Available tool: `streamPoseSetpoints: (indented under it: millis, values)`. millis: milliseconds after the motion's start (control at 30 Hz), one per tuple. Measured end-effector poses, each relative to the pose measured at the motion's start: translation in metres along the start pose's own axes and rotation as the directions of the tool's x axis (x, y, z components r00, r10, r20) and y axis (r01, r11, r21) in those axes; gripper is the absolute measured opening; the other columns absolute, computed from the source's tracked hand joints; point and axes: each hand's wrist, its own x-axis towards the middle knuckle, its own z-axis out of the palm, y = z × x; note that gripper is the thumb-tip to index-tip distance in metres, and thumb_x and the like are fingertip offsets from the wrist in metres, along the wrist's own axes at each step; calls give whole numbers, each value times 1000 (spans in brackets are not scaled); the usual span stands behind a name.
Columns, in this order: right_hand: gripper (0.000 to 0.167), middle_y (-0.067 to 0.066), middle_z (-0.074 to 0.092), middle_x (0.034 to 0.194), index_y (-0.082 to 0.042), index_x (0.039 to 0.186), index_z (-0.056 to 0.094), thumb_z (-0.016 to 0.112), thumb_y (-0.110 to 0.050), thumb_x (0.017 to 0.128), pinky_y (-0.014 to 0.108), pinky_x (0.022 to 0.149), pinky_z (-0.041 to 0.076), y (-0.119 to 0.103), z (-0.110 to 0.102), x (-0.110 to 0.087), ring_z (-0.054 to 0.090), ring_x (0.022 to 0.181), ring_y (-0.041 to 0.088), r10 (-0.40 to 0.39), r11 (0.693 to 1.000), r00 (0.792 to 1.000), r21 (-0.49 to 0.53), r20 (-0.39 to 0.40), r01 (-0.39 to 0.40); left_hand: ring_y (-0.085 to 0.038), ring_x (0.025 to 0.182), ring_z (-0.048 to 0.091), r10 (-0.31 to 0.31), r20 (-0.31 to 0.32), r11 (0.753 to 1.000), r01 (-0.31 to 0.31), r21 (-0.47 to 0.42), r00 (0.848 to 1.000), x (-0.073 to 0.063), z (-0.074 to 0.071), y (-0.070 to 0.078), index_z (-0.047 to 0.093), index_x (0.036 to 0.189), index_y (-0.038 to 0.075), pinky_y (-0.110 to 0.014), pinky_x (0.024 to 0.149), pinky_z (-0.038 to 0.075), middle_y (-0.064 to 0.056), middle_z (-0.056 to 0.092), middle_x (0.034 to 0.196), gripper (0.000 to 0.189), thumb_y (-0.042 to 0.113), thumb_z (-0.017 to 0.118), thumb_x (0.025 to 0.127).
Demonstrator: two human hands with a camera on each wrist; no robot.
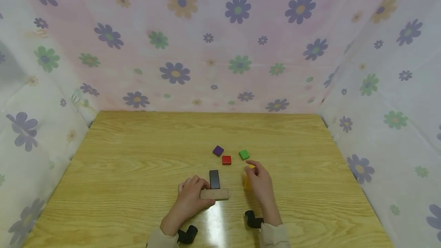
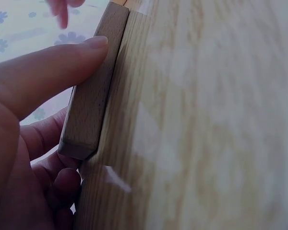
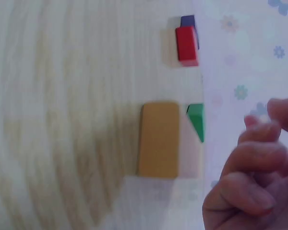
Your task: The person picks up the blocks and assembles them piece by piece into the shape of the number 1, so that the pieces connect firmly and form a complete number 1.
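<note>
My left hand (image 1: 193, 198) holds the left end of a plain wooden block (image 1: 218, 194), thumb on its near side. In the left wrist view the thumb lies along this wooden block (image 2: 93, 96), which rests on the table. A black block (image 1: 214, 179) lies just beyond it, close to the index finger. My right hand (image 1: 262, 183) is over a yellow block (image 1: 247, 183), partly hiding it from the head camera. In the right wrist view the yellow block (image 3: 159, 139) sits apart from the loosely bent fingers, and nothing shows between them.
Farther out on the wood-grain table (image 1: 138, 144) lie a red block (image 1: 226, 160), a purple block (image 1: 218, 150) and a green block (image 1: 244, 154). Black wrist mounts (image 1: 187, 235) sit at both sleeves. Flowered cloth (image 1: 206, 49) encloses the back and sides.
</note>
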Motion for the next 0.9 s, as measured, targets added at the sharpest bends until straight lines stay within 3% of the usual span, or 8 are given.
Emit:
streamPoseSetpoints:
  millis: [233,567,900]
  values:
    - [34,5,46,78,-13,121,52,53,-25,89,25,46,34,10,-8,1,41,56,15,34,997,997,-66,-65,-38,-12,80,37,-2,7,1000,2,-8,1000,0,0,0,56,93,26,-45,77,23,11,43,88,36,49,69,68]
    - [50,5,43,75,-5,130,39,56,-22,86,25,47,33,16,-9,4,40,57,15,68,983,998,-170,-12,-69,-11,79,37,10,-12,1000,-10,-5,1000,0,1,-2,56,92,27,-44,76,24,11,44,88,36,50,69,68]
    - [63,4,47,72,-3,136,28,56,-31,86,28,48,33,15,-10,2,41,53,14,74,961,997,-270,33,-63,-11,79,37,10,-16,1000,-10,-7,1000,0,0,0,57,92,26,-44,76,24,11,44,87,36,49,70,68]
